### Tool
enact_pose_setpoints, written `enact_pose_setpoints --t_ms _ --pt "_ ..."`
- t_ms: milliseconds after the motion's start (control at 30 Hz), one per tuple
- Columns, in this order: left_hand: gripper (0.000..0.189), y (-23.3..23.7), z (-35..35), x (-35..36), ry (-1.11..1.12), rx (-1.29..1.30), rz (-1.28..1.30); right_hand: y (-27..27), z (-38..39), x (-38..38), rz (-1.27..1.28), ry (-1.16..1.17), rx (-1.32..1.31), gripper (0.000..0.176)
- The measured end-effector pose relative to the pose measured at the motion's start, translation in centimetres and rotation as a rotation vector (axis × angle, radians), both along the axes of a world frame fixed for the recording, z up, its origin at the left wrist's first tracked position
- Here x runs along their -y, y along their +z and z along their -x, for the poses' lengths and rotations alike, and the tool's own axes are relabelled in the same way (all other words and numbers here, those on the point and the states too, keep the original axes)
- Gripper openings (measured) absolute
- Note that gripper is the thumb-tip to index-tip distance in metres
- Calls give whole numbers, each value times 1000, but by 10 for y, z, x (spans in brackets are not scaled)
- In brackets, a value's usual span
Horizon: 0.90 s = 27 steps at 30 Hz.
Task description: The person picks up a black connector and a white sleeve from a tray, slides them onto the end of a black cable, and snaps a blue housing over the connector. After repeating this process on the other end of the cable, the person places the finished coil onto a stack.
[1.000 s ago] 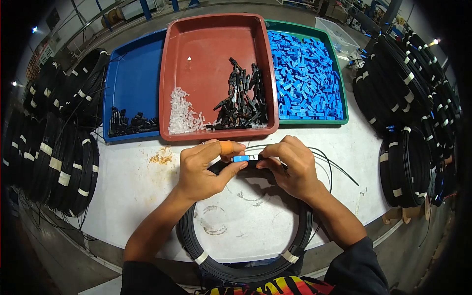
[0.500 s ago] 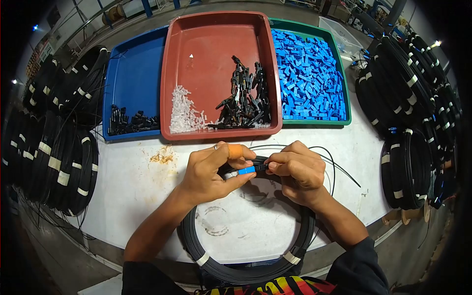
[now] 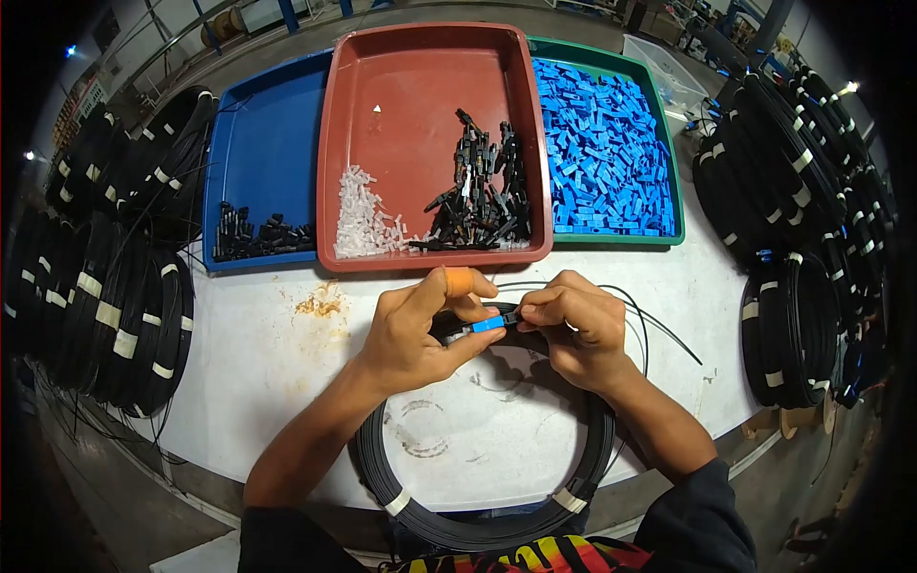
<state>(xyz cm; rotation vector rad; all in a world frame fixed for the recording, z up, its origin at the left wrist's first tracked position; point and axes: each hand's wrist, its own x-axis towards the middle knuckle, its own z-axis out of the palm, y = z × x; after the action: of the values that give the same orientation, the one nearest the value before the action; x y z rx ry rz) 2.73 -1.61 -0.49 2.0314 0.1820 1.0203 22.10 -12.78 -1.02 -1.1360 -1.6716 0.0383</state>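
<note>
Between the fingertips of my left hand (image 3: 414, 329) is a small blue connector (image 3: 489, 325), with orange tape wrapped round one finger. My right hand (image 3: 585, 329) pinches the black end piece (image 3: 511, 319) at the connector's right side; the two parts touch. Both hands are over the far side of a black cable coil (image 3: 597, 439), which is bound with white tape bands. Loose cable ends (image 3: 669, 342) run out to the right from behind my right hand.
Behind the hands stand a blue tray (image 3: 272, 129) with black parts, a red tray (image 3: 420, 95) with clear and black pieces, and a green tray (image 3: 676, 191) full of blue connectors. Cable coils stack at left (image 3: 105, 315) and right (image 3: 795, 334) of the white table (image 3: 277, 382).
My left hand and the blue connector have shifted slightly right and up. The fingers of my right hand have changed their pose a little. The trays sit slightly further right in view.
</note>
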Motion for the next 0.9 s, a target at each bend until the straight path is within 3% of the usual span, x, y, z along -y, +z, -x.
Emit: enact_pose_setpoints --t_ms 267,400,633,900 --pt "21 11 -4 -5 31 9 -371 7 2 3 -9 -27 177 37" --pt "16 10 -1 1 46 -76 -298 7 3 3 -46 -37 194 35" --pt "16 3 -1 -3 -13 26 -267 15 5 6 -158 -98 319 32" --pt "16 1 -2 -4 -38 36 -365 9 3 4 23 -32 235 32"
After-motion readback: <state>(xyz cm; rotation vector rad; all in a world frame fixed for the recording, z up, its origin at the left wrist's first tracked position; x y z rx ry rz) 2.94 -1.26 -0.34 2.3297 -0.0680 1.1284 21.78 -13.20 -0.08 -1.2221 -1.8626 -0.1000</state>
